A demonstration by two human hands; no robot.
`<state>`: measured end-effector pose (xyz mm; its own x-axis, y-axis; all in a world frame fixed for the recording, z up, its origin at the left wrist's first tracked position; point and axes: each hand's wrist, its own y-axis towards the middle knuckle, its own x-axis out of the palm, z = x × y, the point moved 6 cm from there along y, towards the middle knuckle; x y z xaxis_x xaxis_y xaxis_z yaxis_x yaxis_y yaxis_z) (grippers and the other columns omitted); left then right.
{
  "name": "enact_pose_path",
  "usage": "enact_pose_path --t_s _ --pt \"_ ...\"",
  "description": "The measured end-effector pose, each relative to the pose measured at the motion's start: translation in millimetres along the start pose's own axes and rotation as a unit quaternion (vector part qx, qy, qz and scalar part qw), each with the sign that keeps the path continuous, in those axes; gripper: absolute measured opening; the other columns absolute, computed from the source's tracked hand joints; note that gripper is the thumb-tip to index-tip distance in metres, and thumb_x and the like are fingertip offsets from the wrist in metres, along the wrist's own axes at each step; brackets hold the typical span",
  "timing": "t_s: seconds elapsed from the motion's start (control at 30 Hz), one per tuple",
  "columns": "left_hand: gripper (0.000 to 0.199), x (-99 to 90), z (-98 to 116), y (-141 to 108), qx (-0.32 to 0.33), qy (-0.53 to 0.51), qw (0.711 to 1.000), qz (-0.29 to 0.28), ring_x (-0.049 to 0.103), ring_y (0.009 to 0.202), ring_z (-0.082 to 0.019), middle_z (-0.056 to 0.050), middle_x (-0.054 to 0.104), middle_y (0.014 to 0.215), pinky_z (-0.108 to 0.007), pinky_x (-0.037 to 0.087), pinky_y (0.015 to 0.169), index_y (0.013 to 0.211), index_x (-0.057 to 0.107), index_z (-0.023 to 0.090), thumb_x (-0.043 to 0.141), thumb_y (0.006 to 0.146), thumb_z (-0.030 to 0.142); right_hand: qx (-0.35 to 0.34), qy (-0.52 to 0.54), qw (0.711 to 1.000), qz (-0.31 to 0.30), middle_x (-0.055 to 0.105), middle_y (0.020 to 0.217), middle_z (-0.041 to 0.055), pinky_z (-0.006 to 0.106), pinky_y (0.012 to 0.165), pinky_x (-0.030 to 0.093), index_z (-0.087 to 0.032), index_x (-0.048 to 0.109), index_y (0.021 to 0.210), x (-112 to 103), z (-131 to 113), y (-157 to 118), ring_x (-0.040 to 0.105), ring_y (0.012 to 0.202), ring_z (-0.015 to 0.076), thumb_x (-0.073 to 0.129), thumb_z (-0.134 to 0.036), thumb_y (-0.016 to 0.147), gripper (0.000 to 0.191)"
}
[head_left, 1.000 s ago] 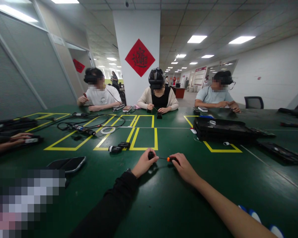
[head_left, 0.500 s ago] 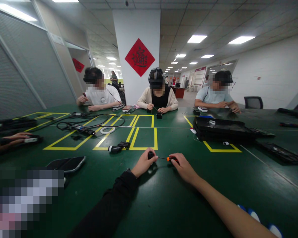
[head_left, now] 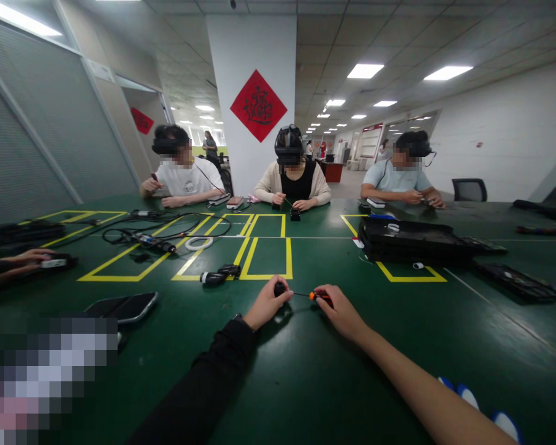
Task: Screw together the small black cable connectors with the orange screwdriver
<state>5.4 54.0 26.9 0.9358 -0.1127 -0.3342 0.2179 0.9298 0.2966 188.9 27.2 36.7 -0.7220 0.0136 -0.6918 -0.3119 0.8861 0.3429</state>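
My left hand (head_left: 267, 304) is closed around a small black rounded part (head_left: 280, 288), whose exact kind I cannot make out. In my right hand (head_left: 340, 310) is a screwdriver (head_left: 313, 296) with an orange and black handle. Its thin shaft runs left, roughly level, to the black part; the tip's exact contact is hidden by my left fingers. Both hands are just above the green table (head_left: 278, 371). Beyond my left hand lie black cylindrical connectors (head_left: 215, 278), apart from it.
Black cables (head_left: 152, 240) and a white ring (head_left: 198, 244) lie at left, with a phone-like device (head_left: 120, 306) nearer. Black trays (head_left: 412, 240) are stacked at right. Blue-and-white objects (head_left: 467, 395) sit by my right forearm. Several people sit around the table.
The whole view has shifted very slightly. My hands keep their hold on the black part and the screwdriver, with the right fingers only slightly moved on the handle.
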Motion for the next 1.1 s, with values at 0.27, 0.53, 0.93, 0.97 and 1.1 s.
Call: enact_pose_path --t_s 0.27,0.53,0.93,0.97,1.1 --pt "0.016 1.7 -4.1 0.7 -0.001 -0.006 1.0 -0.01 0.05 0.066 -0.011 0.001 0.054 0.074 -0.023 0.04 0.064 0.082 0.049 0.018 0.054 0.074 0.031 -0.024 0.0 1.0 -0.008 0.056 0.094 0.0046 0.032 0.082 0.039 -0.02 0.056 0.095 -0.3 -1.8 0.0 0.05 0.09 0.0169 0.044 -0.022 0.083 0.017" --pt "0.016 0.2 -1.5 0.6 0.008 0.006 1.0 -0.002 0.051 0.07 -0.012 0.002 0.055 0.075 -0.025 0.04 0.07 0.082 0.049 0.018 0.055 0.073 0.029 -0.002 0.007 1.0 -0.017 0.057 0.095 0.0049 0.033 0.083 0.038 -0.02 0.056 0.097 2.7 2.4 1.0 0.049 0.091 0.0172 0.037 -0.028 0.087 0.023" --pt "0.017 0.2 0.7 -0.1 0.015 0.016 1.0 -0.001 0.051 0.072 -0.013 0.001 0.055 0.077 -0.026 0.039 0.072 0.081 0.049 0.017 0.056 0.073 0.03 -0.01 0.006 1.0 -0.013 0.056 0.098 0.0048 0.032 0.083 0.039 -0.02 0.054 0.1 1.6 0.2 -0.1 0.05 0.091 0.017 0.049 -0.026 0.08 0.021" --pt "0.018 0.4 0.8 -0.1 0.016 0.016 1.0 -0.002 0.051 0.073 -0.013 0.001 0.055 0.077 -0.026 0.039 0.072 0.081 0.049 0.017 0.056 0.073 0.031 -0.01 0.004 1.0 -0.015 0.056 0.098 0.005 0.032 0.084 0.038 -0.02 0.054 0.1 1.4 0.3 -0.1 0.05 0.092 0.017 0.046 -0.027 0.082 0.021" --pt "0.018 0.9 0.8 0.4 0.019 0.016 1.0 -0.004 0.051 0.074 -0.013 0.0 0.055 0.078 -0.026 0.04 0.072 0.082 0.048 0.017 0.057 0.072 0.03 -0.02 -0.003 1.0 -0.023 0.057 0.096 0.0046 0.033 0.084 0.038 -0.021 0.056 0.096 1.6 -1.1 0.2 0.05 0.092 0.0171 0.041 -0.025 0.084 0.02"
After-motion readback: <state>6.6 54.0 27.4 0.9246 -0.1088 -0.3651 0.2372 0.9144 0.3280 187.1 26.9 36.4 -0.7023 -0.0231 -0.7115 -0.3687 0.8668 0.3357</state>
